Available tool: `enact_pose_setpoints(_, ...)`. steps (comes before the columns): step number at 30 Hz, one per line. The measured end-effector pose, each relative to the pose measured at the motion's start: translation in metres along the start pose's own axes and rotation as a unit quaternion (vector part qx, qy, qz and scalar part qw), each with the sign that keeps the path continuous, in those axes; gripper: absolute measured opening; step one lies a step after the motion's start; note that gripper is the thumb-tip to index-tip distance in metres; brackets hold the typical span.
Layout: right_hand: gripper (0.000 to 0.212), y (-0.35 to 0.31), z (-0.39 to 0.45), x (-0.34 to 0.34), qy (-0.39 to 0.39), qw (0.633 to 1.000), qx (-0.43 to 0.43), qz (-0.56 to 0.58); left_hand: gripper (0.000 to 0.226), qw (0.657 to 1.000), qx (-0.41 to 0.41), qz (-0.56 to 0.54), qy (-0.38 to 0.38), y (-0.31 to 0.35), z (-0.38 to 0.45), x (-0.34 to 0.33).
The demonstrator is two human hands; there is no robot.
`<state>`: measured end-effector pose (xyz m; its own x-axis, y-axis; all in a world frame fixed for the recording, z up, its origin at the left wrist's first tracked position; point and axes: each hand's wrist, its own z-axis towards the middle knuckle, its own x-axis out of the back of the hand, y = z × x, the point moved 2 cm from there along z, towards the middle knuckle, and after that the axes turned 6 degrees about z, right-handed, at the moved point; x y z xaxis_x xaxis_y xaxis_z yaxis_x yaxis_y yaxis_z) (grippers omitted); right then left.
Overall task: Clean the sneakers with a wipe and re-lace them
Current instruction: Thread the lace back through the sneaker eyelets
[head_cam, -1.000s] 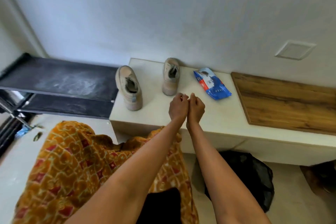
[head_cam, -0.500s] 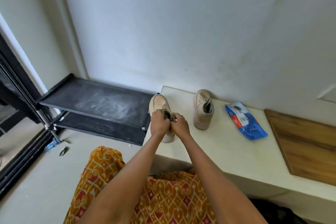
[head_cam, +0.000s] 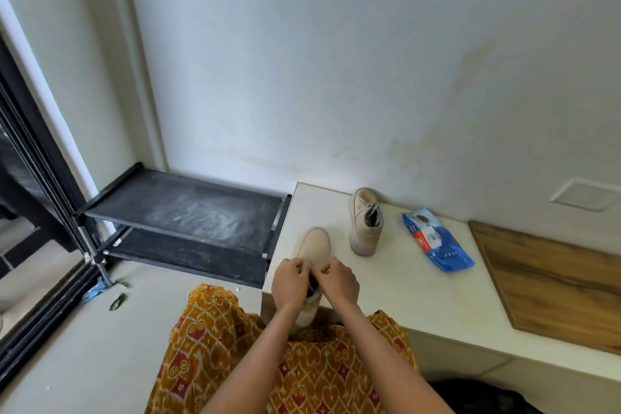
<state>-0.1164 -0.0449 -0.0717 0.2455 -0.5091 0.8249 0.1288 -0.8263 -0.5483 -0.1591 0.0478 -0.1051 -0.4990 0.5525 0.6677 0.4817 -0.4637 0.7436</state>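
Your left hand (head_cam: 290,282) and right hand (head_cam: 339,281) both pinch at the top of the near sneaker (head_cam: 312,252), fingers curled over its opening; you can't tell whether they hold a lace. It sits at the counter (head_cam: 386,296) edge, toe toward the wall. The other sneaker (head_cam: 365,223) stands beside the blue wipes pack (head_cam: 437,240).

Both forearms reach forward, left hand (head_cam: 291,282) and right hand (head_cam: 338,280) close together, fingers curled and pinching.
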Motion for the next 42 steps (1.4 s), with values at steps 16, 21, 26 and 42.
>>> enact_pose_setpoints(16, 0.015, 0.002, 0.024, 0.029, -0.052, 0.889, -0.165, 0.424, 0.016, 0.9, 0.187, -0.178, -0.35, 0.032, 0.049, 0.045)
enact_pose_setpoints(21, 0.033, 0.003, 0.023, 0.021, -0.154, 0.96, -0.093, 0.214, 0.028, 0.907, 0.162, -0.262, -0.288, 0.047, 0.064, 0.049)
enact_pose_setpoints(26, 0.023, -0.006, 0.028, 0.022, -0.163, 0.967, -0.074, 0.182, 0.026, 0.888, 0.133, -0.376, -0.228, 0.067, 0.08, 0.066)
enact_pose_setpoints(42, 0.032, -0.012, 0.002, 0.004, -0.083, 0.965, 0.21, -0.133, 0.016, 0.833, 0.136, -0.509, -0.168, 0.079, 0.072, 0.087)
